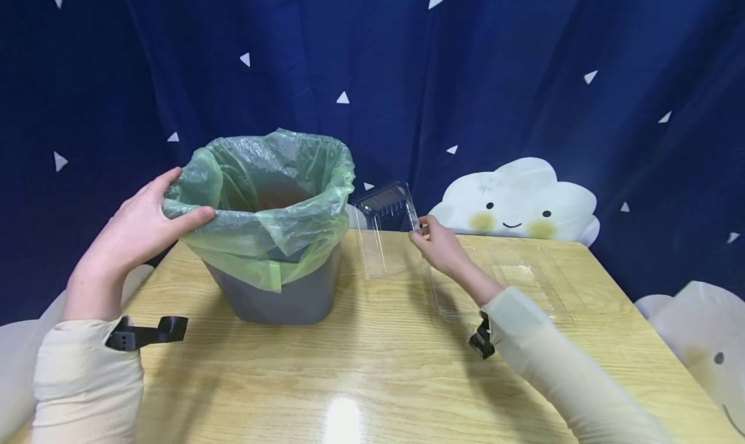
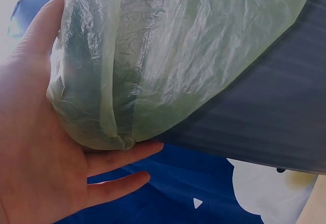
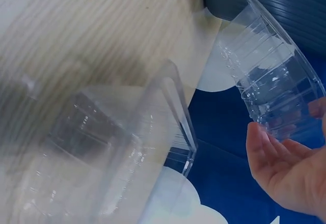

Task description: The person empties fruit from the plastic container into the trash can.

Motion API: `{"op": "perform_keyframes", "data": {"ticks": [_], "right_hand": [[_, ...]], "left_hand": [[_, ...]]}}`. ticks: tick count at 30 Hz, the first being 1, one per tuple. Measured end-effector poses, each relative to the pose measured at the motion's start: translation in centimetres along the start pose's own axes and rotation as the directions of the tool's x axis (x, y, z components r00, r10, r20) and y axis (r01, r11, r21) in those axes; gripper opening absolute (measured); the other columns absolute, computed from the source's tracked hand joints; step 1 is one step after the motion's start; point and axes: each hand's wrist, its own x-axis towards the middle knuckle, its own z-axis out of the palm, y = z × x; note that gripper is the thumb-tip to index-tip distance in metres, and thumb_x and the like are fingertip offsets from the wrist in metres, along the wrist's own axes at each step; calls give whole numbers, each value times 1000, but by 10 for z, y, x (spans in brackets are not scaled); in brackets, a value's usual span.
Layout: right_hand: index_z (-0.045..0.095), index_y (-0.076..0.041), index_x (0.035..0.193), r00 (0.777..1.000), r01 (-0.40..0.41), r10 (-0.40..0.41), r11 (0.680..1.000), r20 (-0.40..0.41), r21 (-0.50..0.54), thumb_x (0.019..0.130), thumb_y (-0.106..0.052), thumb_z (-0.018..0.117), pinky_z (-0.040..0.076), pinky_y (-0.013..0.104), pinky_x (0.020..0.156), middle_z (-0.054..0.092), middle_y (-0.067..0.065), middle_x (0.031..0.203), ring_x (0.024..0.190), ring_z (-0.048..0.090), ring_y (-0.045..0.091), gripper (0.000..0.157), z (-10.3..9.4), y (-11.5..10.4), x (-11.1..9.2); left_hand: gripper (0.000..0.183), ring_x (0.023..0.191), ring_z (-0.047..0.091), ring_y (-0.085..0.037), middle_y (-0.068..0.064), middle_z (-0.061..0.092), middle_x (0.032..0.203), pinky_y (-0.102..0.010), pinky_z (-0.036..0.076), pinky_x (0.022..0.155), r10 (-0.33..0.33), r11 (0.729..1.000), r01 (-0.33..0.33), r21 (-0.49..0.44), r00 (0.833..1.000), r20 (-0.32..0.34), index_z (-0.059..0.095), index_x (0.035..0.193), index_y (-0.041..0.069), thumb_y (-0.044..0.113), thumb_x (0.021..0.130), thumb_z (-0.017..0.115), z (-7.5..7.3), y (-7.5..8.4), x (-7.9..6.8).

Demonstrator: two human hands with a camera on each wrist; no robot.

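My left hand (image 1: 130, 227) rests against the left side of a grey trash bin (image 1: 279, 302) lined with a green plastic bag (image 1: 273, 227). In the left wrist view its fingers (image 2: 119, 183) look fairly straight, with the bag's folded edge between them and the thumb. My right hand (image 1: 445, 250) pinches the edge of a clear plastic container (image 1: 384, 231), raised and tilted beside the bin. The same container (image 3: 275, 76) shows in the right wrist view. More clear plastic containers (image 1: 524, 282) lie on the table under my right forearm.
The wooden table (image 1: 291, 386) carries the bin at its left and the containers at its right. A dark blue curtain (image 1: 384, 56) with white triangles hangs behind. A smiling cloud figure (image 1: 518, 198) appears beyond the table's far edge.
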Motion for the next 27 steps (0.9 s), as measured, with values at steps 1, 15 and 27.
{"op": "perform_keyframes", "data": {"ticks": [1, 15, 27], "right_hand": [[43, 0, 126, 1000, 1, -1, 1000, 4, -2, 90, -29, 43, 51, 35, 72, 62, 18, 111, 84, 65, 25, 46, 2, 1, 0], [46, 7, 120, 988, -19, 41, 989, 147, -148, 87, -21, 41, 50, 37, 81, 66, 15, 92, 53, 63, 19, 44, 24, 6, -9], [54, 9, 108, 975, -87, 130, 970, 181, -228, 86, -19, 44, 46, 39, 90, 62, 7, 55, 50, 64, 22, 37, 28, 3, -12]], "left_hand": [[91, 131, 19, -48, -24, 14, 149, -64, 20, 98, 0, 1000, 0, 0, 1000, 1, 7, 147, 9, 53, 83, 55, 0, 0, 0], [92, 131, 18, -48, -25, 13, 149, -64, 20, 99, -10, 1000, 10, 7, 1000, 10, 6, 147, 8, 53, 83, 54, 1, 1, 1], [90, 131, 19, -47, -23, 15, 149, -65, 20, 98, 0, 1000, 0, -12, 1000, -8, 8, 147, 11, 52, 83, 55, 0, 0, -1]]}}
